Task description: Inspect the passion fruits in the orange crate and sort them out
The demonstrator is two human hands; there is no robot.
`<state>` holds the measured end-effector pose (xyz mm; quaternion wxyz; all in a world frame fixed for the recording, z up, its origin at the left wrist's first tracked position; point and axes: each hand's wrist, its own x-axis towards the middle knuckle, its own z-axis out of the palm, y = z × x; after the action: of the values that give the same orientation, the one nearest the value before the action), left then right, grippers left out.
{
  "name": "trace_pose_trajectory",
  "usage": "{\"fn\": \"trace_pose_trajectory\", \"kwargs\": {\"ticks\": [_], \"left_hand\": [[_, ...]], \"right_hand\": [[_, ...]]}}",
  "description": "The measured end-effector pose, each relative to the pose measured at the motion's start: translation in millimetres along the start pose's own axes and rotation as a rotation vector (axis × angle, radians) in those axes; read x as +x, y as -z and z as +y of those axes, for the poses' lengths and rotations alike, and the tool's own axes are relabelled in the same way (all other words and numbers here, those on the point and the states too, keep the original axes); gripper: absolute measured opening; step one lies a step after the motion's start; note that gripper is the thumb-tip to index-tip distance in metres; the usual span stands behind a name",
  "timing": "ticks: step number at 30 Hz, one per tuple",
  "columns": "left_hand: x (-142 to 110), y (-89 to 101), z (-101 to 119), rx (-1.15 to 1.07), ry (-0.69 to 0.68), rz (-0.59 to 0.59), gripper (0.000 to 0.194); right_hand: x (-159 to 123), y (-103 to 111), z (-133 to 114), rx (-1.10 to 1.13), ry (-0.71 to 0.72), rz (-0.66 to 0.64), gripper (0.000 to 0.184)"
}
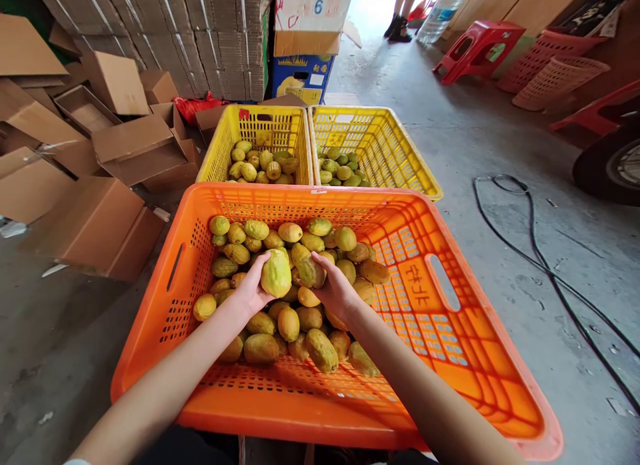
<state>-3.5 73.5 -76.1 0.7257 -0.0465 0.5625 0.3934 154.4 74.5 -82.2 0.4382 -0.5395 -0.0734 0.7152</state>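
Observation:
My left hand (254, 286) is closed on a large yellow-green oval fruit (277, 273), thumb on top. Beside it, my right hand (337, 290) grips a duller, brownish-green oval fruit (311, 271). The two fruits are held slightly apart above the middle of an orange plastic crate (280, 411). Below my hands lies a pile of similar oval fruits (289, 324), yellow, green and brownish, some with wrinkled skin. They lie mainly in the crate's left and middle part. The undersides of the held fruits and some fingers are hidden.
Behind stand two yellow crates, the left (215, 145) with yellowish fruits, the right (415, 151) with greener ones. Open cardboard boxes (90, 218) litter the left floor. A black cable (535, 245), a red stool (477, 48) and a wheel (613, 161) are right. A person's legs (406, 5) show far back.

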Motion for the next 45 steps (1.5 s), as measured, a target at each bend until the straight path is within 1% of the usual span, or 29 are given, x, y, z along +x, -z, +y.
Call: {"fn": "trace_pose_trajectory", "kwargs": {"ticks": [4,8,10,12,15,17,19,21,24,28,32,37,41,45], "left_hand": [[1,1.4,-1,0.027,0.014,-0.043,0.023],[1,3.2,0,0.015,0.010,-0.071,0.023],[2,3.4,0,0.020,0.011,-0.091,0.022],[2,3.1,0,0.029,0.020,-0.103,0.022],[1,2.2,-1,0.045,0.013,-0.068,0.021],[-1,1.9,-1,0.044,-0.008,-0.035,0.020],[-1,1.8,-1,0.038,-0.008,-0.015,0.018],[-1,1.8,-1,0.033,0.014,-0.015,0.017],[1,1.9,0,0.015,0.039,-0.006,0.016],[4,2.8,-1,-0.013,-0.006,-0.006,0.014],[6,4.2,-2,0.007,0.003,-0.006,0.018],[2,1.6,-5,0.107,-0.061,0.002,0.019],[-2,-1.0,-5,0.115,-0.033,-0.001,0.023],[-1,0.8,-2,0.084,0.014,-0.010,0.031]], "right_hand": [[-2,-1,-3,0.008,-0.037,0.022,0.013],[-3,2,-7,0.012,-0.146,0.012,0.031],[-4,3,-9,0.019,-0.166,-0.001,0.036],[-5,4,-10,0.025,-0.151,0.005,0.034],[-4,5,-7,0.031,-0.097,0.026,0.021],[-2,6,-3,0.012,-0.047,0.004,0.015],[1,7,1,-0.026,-0.011,-0.040,0.014],[3,8,5,-0.054,-0.006,-0.058,0.012],[4,10,5,-0.049,-0.009,-0.037,0.008],[5,10,3,-0.019,-0.011,0.022,0.010],[7,9,3,0.018,-0.010,0.061,0.010],[7,8,2,0.069,-0.043,0.070,0.007],[3,5,-3,0.080,-0.074,0.067,0.007],[-4,2,-8,-0.001,-0.143,-0.012,0.025]]}}
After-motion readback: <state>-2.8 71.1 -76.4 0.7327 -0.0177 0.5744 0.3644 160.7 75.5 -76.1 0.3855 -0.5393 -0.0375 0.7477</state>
